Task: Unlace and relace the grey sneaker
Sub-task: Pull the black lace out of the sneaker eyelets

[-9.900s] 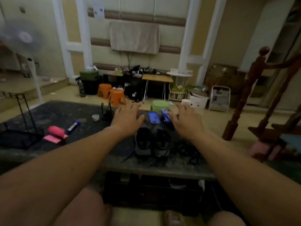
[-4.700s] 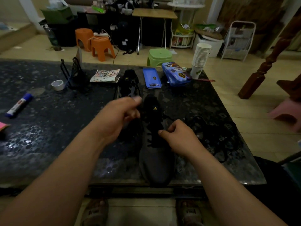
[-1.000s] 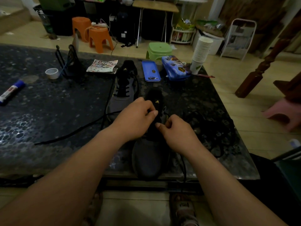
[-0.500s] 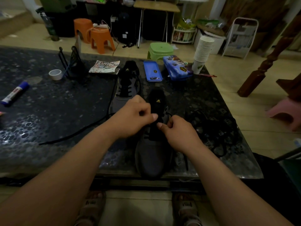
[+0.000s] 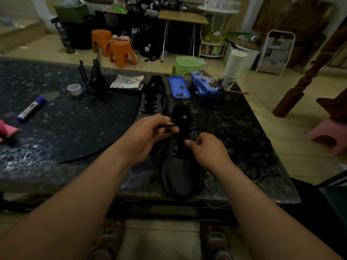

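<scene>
Pinching lace (image 5: 167,126), left hand (image 5: 150,136) and right hand (image 5: 207,152) curl over grey sneaker (image 5: 181,177).

Left hand (image 5: 148,136) pinches black lace (image 5: 168,126) over grey mesh sneaker (image 5: 181,177). Right hand (image 5: 208,152) just right of grip; second grey sneaker (image 5: 155,94) behind it; blue-capped marker (image 5: 31,109) far left.
</scene>
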{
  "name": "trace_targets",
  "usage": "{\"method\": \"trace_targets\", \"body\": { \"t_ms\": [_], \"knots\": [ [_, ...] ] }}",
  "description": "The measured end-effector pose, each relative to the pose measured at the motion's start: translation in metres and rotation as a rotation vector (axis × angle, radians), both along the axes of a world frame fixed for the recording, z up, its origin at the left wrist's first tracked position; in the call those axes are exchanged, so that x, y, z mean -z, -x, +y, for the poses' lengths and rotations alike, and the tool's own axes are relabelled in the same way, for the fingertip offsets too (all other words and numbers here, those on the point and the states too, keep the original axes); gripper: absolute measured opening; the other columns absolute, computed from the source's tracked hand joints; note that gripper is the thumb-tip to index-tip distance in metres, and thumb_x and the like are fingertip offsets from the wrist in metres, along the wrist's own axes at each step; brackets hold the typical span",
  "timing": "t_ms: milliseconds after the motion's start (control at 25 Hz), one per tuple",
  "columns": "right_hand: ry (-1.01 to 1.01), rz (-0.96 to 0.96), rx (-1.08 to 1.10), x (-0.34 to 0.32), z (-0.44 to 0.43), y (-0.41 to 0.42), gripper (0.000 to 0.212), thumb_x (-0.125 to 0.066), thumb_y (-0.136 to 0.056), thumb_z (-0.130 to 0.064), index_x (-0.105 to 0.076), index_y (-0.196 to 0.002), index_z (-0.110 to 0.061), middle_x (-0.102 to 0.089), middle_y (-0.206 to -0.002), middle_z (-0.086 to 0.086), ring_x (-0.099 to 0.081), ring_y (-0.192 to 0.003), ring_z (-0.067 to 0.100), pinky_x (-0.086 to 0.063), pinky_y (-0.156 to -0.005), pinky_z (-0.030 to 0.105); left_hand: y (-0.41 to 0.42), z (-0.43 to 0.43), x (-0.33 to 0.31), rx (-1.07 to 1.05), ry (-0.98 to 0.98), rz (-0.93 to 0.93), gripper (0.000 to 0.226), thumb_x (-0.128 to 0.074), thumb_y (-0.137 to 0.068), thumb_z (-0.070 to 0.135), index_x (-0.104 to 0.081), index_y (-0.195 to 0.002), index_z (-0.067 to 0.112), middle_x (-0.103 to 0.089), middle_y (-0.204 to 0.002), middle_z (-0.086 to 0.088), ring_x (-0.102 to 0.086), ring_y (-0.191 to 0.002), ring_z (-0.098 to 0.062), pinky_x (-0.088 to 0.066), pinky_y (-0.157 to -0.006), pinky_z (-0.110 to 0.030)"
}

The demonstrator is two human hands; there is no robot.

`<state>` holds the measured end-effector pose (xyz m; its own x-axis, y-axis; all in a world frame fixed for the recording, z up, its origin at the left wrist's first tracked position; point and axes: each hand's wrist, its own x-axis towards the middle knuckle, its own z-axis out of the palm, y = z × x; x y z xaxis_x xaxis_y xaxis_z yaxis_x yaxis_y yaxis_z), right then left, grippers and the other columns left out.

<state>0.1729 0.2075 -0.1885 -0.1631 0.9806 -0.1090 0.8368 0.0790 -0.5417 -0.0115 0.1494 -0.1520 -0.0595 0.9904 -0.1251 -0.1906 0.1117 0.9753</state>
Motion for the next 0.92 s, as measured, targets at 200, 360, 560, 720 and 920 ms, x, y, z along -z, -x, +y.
{"method": "trace_targets", "body": {
  "t_ms": [200,360,560,720,920],
  "knots": [
    [-0.075,0.283,0.112,-0.011,-0.002,0.017,0.042,-0.052,-0.097,-0.051,-0.068,-0.083,-0.015,-0.069,-0.084,0.009,-0.066,-0.085,0.034,-0.052,-0.071,0.043,-0.006,-0.014,0.009,0.117,-0.141,0.586,0.011,-0.066,-0.100,0.020,-0.075,-0.096,0.016,-0.067,-0.068,0.002,-0.062,-0.070,-0.005,-0.047,-0.070,-0.021],
    [0.076,0.464,0.151,-0.012,0.003,0.028,0.050,-0.069,-0.091,-0.044,-0.071,-0.077,0.004,-0.066,-0.069,0.023,-0.059,-0.059,0.031,-0.055,-0.068,0.051,-0.014,-0.018,0.028,0.198,-0.186,0.937,0.013,-0.068,-0.093,0.031,-0.063,-0.081,0.031,-0.064,-0.076,0.009,-0.059,-0.072,-0.007,-0.046,-0.068,-0.031],
    [0.140,0.613,-0.250,-0.031,-0.032,0.025,0.023,-0.072,-0.094,-0.017,-0.071,-0.073,-0.009,-0.066,-0.068,-0.006,-0.060,-0.069,0.009,-0.049,-0.069,0.034,-0.017,-0.007,0.023,-0.037,0.115,0.238,0.030,-0.048,-0.105,0.026,-0.072,-0.097,0.010,-0.073,-0.091,-0.006,-0.065,-0.084,-0.015,-0.049,-0.073,-0.026],
    [0.217,0.366,-0.506,-0.027,-0.064,0.020,0.028,-0.068,-0.098,-0.024,-0.068,-0.083,-0.002,-0.056,-0.068,0.003,-0.047,-0.061,0.012,-0.037,-0.058,0.030,-0.013,-0.001,0.020,0.060,0.105,0.343,0.021,-0.064,-0.101,0.024,-0.070,-0.088,0.009,-0.067,-0.074,-0.003,-0.060,-0.064,-0.009,-0.048,-0.060,-0.020],
    [0.396,0.702,0.125,-0.031,-0.029,0.019,0.030,-0.053,-0.107,-0.033,-0.068,-0.099,-0.007,-0.065,-0.074,0.007,-0.059,-0.052,0.014,-0.043,-0.045,0.022,-0.011,0.000,0.024,-0.068,0.040,0.509,0.015,-0.063,-0.098,0.017,-0.065,-0.085,0.010,-0.072,-0.085,-0.016,-0.057,-0.073,-0.013,-0.043,-0.070,-0.030]
  ]
}}
